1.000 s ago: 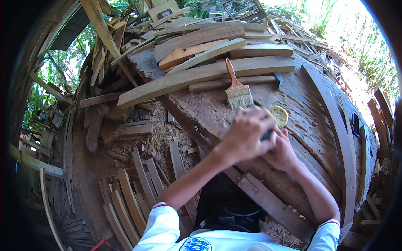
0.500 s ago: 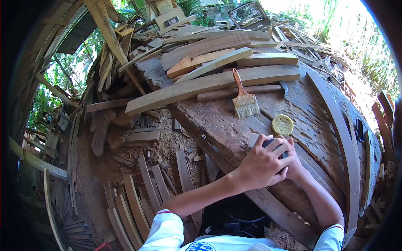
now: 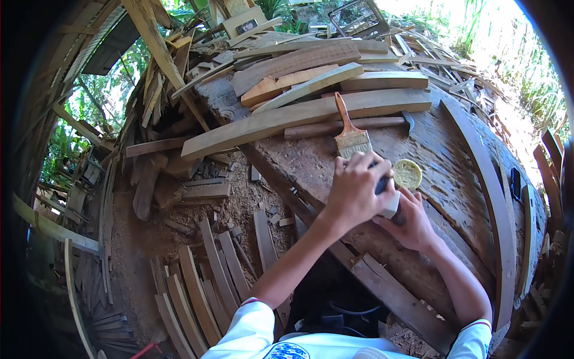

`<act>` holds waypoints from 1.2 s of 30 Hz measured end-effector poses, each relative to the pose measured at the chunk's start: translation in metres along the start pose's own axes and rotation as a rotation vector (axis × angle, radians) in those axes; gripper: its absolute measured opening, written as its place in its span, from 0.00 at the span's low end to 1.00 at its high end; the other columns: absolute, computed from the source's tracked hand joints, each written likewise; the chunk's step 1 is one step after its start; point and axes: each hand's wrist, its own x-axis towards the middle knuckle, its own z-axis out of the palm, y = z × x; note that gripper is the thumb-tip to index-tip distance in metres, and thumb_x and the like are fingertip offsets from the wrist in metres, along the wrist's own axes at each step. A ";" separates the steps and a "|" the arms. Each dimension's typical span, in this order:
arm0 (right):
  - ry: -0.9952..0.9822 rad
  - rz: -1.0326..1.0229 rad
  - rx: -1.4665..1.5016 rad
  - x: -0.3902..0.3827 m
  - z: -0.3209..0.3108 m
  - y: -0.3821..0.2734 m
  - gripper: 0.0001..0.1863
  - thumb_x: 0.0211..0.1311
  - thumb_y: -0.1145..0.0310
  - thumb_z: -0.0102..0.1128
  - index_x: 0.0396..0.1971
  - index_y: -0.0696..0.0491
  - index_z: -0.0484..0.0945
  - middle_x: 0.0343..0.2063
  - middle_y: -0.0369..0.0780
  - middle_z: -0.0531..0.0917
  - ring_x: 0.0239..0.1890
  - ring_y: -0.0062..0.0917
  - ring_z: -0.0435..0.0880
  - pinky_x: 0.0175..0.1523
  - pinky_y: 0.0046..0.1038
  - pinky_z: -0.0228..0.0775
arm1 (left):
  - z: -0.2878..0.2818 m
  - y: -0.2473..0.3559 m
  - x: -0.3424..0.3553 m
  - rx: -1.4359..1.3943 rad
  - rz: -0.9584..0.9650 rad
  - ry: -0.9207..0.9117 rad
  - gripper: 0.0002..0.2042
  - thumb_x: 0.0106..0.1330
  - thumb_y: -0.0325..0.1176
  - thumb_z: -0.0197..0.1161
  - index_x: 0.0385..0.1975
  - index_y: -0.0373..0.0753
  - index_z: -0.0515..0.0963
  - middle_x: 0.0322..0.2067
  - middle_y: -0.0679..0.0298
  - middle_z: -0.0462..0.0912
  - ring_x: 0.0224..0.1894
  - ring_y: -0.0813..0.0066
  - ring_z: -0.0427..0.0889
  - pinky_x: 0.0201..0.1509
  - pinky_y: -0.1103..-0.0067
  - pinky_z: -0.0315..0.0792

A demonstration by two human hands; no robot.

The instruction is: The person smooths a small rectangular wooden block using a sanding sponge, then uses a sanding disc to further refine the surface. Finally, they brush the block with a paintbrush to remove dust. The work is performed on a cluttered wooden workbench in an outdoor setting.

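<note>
Both of my hands meet over the worn wooden bench (image 3: 311,173). My left hand (image 3: 359,190) is curled from above around a small dark block-like object with a pale grey end (image 3: 391,204), whose kind I cannot make out. My right hand (image 3: 412,221) closes on the same object from the lower right, its fingers partly hidden. Just beyond my left fingers lies a wide paintbrush (image 3: 353,141) with an orange-brown handle, its bristle tips covered by that hand. A round yellowish disc (image 3: 408,173) rests close beside the fingers.
A wooden-handled tool (image 3: 344,128) with a curved metal head lies behind the brush. Long boards (image 3: 299,122) are stacked across the far side. A dark plank (image 3: 478,179) runs along the right, near a black phone-like object (image 3: 515,182). Cut strips (image 3: 200,287) lie at lower left among shavings.
My hands have turned the object, so its pale end now points toward the lower right. My left hand has moved up and left, over the brush's bristles; my right hand has opened out somewhat.
</note>
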 end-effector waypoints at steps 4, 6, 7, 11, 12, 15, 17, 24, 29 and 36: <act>0.123 -0.206 -0.081 -0.007 0.012 0.019 0.31 0.52 0.63 0.76 0.59 0.51 0.80 0.63 0.46 0.79 0.68 0.40 0.75 0.68 0.44 0.59 | 0.001 0.041 -0.028 -0.021 0.351 0.037 0.09 0.67 0.42 0.66 0.40 0.45 0.83 0.45 0.63 0.85 0.53 0.65 0.84 0.58 0.58 0.71; 0.135 -0.204 -0.066 -0.007 0.014 0.020 0.31 0.52 0.63 0.76 0.58 0.50 0.81 0.62 0.46 0.80 0.66 0.40 0.76 0.68 0.43 0.59 | -0.005 0.025 -0.017 -0.029 0.266 0.019 0.09 0.67 0.42 0.66 0.40 0.45 0.83 0.46 0.63 0.85 0.54 0.65 0.84 0.58 0.58 0.70; 0.103 -0.133 0.008 -0.001 0.009 0.009 0.30 0.52 0.63 0.76 0.58 0.51 0.81 0.60 0.45 0.80 0.63 0.40 0.77 0.66 0.43 0.60 | -0.006 0.015 -0.014 -0.039 0.221 0.006 0.09 0.67 0.42 0.66 0.40 0.45 0.83 0.47 0.63 0.85 0.54 0.65 0.84 0.58 0.58 0.70; 0.049 -0.101 -0.020 0.001 0.005 0.002 0.26 0.49 0.67 0.75 0.52 0.52 0.82 0.55 0.46 0.81 0.62 0.41 0.76 0.64 0.43 0.60 | -0.004 0.009 -0.019 0.107 0.086 0.043 0.10 0.66 0.42 0.67 0.42 0.46 0.84 0.47 0.62 0.85 0.57 0.64 0.83 0.59 0.59 0.69; 0.147 -0.202 -0.045 -0.003 0.010 0.011 0.26 0.49 0.68 0.74 0.51 0.52 0.82 0.54 0.45 0.81 0.61 0.41 0.76 0.64 0.43 0.61 | -0.007 0.024 -0.026 0.030 0.188 -0.002 0.10 0.67 0.41 0.67 0.42 0.46 0.85 0.48 0.64 0.85 0.57 0.64 0.83 0.58 0.59 0.70; 0.162 -0.265 -0.075 -0.002 0.011 0.011 0.25 0.50 0.68 0.74 0.52 0.52 0.82 0.51 0.45 0.81 0.57 0.41 0.77 0.63 0.43 0.62 | -0.007 0.027 -0.036 -0.035 0.263 0.068 0.10 0.66 0.41 0.67 0.42 0.47 0.85 0.51 0.65 0.85 0.57 0.65 0.83 0.57 0.60 0.69; 0.099 -0.180 -0.021 -0.001 0.007 0.004 0.23 0.55 0.63 0.76 0.49 0.53 0.81 0.41 0.42 0.79 0.46 0.38 0.77 0.57 0.40 0.63 | -0.012 0.005 -0.025 -0.018 0.136 0.051 0.09 0.66 0.41 0.67 0.41 0.48 0.85 0.52 0.66 0.85 0.58 0.66 0.83 0.57 0.61 0.69; 0.189 -0.282 -0.071 0.001 0.013 0.011 0.23 0.60 0.55 0.78 0.48 0.54 0.81 0.37 0.41 0.77 0.40 0.36 0.74 0.53 0.39 0.63 | -0.012 0.019 -0.039 0.002 0.235 0.035 0.08 0.65 0.42 0.68 0.39 0.50 0.85 0.54 0.67 0.84 0.60 0.67 0.82 0.59 0.60 0.69; 0.098 -0.152 -0.057 -0.003 0.004 0.000 0.25 0.52 0.62 0.78 0.50 0.52 0.80 0.44 0.42 0.79 0.46 0.41 0.75 0.57 0.40 0.65 | -0.016 -0.003 -0.026 -0.010 0.128 0.053 0.07 0.63 0.40 0.70 0.39 0.50 0.85 0.52 0.69 0.85 0.59 0.67 0.83 0.59 0.61 0.70; 0.149 -0.179 -0.030 0.001 0.008 0.005 0.26 0.47 0.66 0.75 0.49 0.52 0.79 0.42 0.43 0.78 0.46 0.41 0.78 0.57 0.41 0.63 | -0.020 0.012 -0.033 -0.034 0.107 0.110 0.07 0.60 0.39 0.70 0.38 0.51 0.85 0.51 0.70 0.85 0.57 0.66 0.83 0.56 0.65 0.68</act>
